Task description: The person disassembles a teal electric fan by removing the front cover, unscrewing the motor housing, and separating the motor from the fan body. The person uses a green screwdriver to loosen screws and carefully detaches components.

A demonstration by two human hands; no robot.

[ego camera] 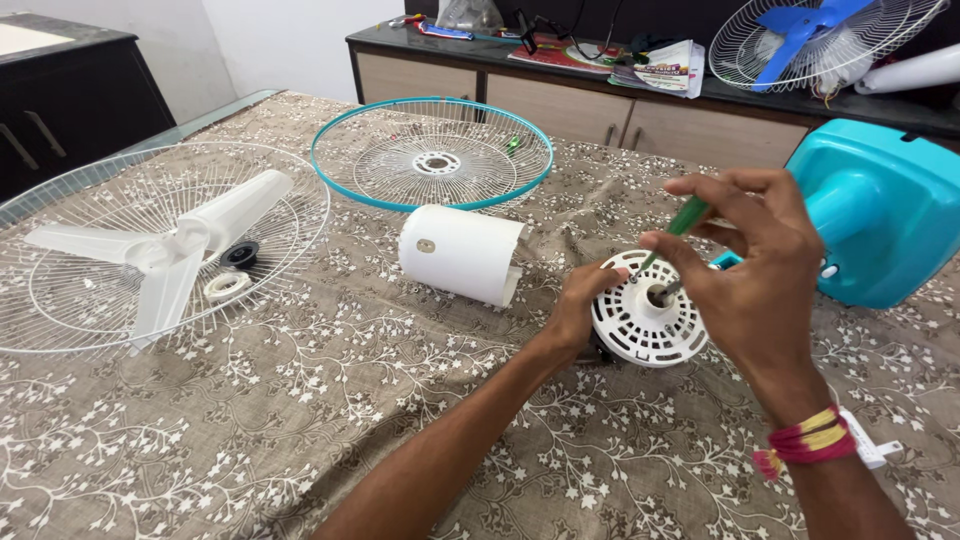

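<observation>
Right hand (752, 262) is pinching a green-handled screwdriver (672, 234), fingers curled tight round the handle, tip down on the face of the white fan motor housing (645, 322). Left hand (583, 308) is clamped on the left edge of that same round vented housing, which sits on the patterned tablecloth (300, 430) right in front of the person. Just right of it is the turquoise fan base (885, 215). To the left lies a white cylindrical cover (460, 253) on its side, and behind that a teal-rimmed grille (432, 153) lying flat. Far left, a white grille (80, 190) with white blades (170, 250) resting on it. Another fan (815, 40) with blue blades sits on the back counter (600, 85).
</observation>
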